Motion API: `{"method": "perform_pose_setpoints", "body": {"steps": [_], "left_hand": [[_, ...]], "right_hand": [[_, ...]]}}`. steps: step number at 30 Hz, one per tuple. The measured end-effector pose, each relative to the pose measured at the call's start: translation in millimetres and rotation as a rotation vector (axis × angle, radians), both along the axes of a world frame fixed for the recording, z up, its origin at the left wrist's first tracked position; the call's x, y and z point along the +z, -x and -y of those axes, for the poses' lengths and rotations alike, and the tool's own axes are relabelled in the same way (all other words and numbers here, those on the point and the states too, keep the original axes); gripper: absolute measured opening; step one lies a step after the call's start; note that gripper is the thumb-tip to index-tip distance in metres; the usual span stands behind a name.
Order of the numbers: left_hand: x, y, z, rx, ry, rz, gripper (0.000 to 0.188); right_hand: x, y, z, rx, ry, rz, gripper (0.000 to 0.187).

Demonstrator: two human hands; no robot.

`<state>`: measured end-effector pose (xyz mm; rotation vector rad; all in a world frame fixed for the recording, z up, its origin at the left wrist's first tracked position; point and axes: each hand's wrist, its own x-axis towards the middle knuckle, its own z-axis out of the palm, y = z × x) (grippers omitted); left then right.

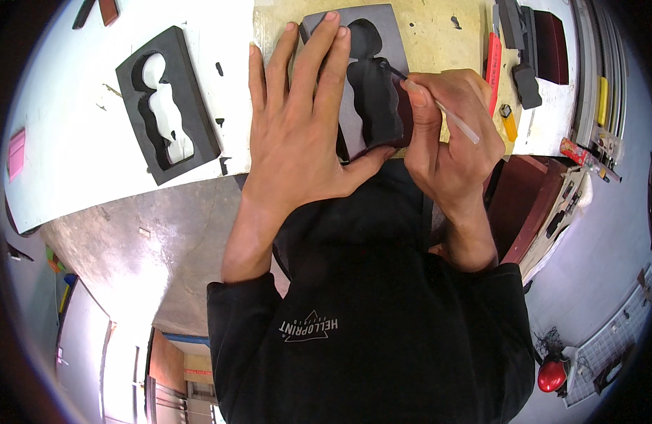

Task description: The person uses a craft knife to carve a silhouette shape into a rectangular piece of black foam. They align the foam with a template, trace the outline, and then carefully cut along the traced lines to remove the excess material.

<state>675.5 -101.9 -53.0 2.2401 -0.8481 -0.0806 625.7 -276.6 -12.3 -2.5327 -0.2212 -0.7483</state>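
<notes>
My left hand (298,120) lies flat with fingers spread over a grey flat block (396,39), its thumb along the near edge. A black rounded, wavy-sided figure shape (375,106) shows in the block's face; whether it is a recess or an insert I cannot tell. Between the thumb and fingers of my right hand (457,141) is a thin pen-like tool (461,124) with a pale translucent rear end. Its dark tip meets the upper right edge of the lower black shape. To the left lies a black foam block (186,85) with a similar figure-shaped cutout through it.
A red strip-like tool (493,71) and a yellow-handled cutter (508,124) lie right of my right hand. Beyond them are a black wavy foam piece (527,86) and a dark maroon box (552,49). Small black scraps dot the white table (64,106).
</notes>
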Motion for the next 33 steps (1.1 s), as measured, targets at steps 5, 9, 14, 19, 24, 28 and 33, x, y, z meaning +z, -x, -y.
{"method": "perform_pose_setpoints", "body": {"steps": [5,9,14,19,24,28,33], "left_hand": [[-2,-1,0,0.003,0.005,0.004,0.118],[1,-1,0,-0.008,-0.011,0.002,0.118],[-2,-1,0,-0.010,-0.008,0.014,0.118],[-2,-1,1,-0.010,-0.010,0.029,0.116],[1,-1,5,-0.008,0.013,0.050,0.116],[1,-1,7,-0.010,0.025,0.073,0.118],[1,-1,7,-0.007,0.024,0.067,0.119]], "right_hand": [[1,0,-2,-0.024,-0.051,-0.038,0.007],[-3,0,0,-0.064,-0.252,-0.041,0.005],[0,-8,-1,-0.038,-0.329,-0.100,0.005],[-7,-7,-1,-0.012,-0.295,-0.075,0.005],[-8,-5,2,0.048,-0.248,-0.045,0.007],[-11,-5,3,0.049,-0.255,-0.030,0.008],[-9,-4,3,0.060,-0.223,-0.033,0.009]]}}
